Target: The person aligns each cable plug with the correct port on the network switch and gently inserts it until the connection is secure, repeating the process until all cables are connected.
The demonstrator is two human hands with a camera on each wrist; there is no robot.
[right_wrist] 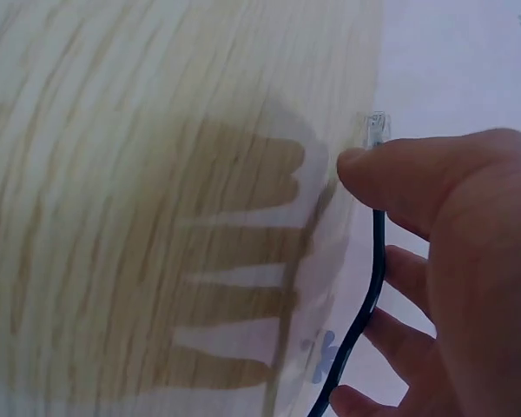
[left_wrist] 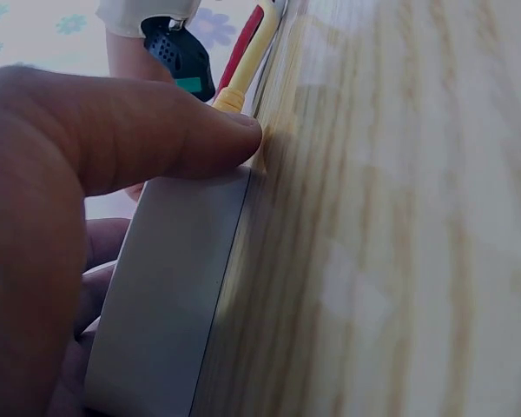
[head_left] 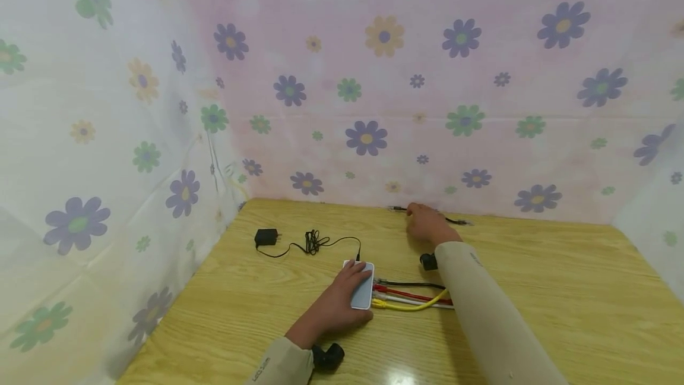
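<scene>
A small white network switch (head_left: pixel 363 291) with a grey top lies on the table, and my left hand (head_left: pixel 342 297) holds it. The fingers lie over its top; in the left wrist view the thumb (left_wrist: pixel 178 139) bends around its corner near a yellow plug (left_wrist: pixel 230 100). Black (head_left: pixel 411 283), red (head_left: pixel 406 295), white (head_left: pixel 398 297) and yellow network cables (head_left: pixel 408 308) run from its right side. At the table's back edge my right hand (head_left: pixel 426 223) holds a short black network cable (right_wrist: pixel 378 261), thumb and fingers around it near a clear plug (right_wrist: pixel 377 129). The cable's other end is out of the right wrist view.
A black power adapter (head_left: pixel 266 237) lies on the left, its bundled cord (head_left: pixel 315 243) leading to the switch's far end. Flower-patterned cloth (head_left: pixel 331 159) rises behind the wooden table (head_left: pixel 561 290) and along its sides. The right forearm (head_left: pixel 488 308) crosses above the cable ends.
</scene>
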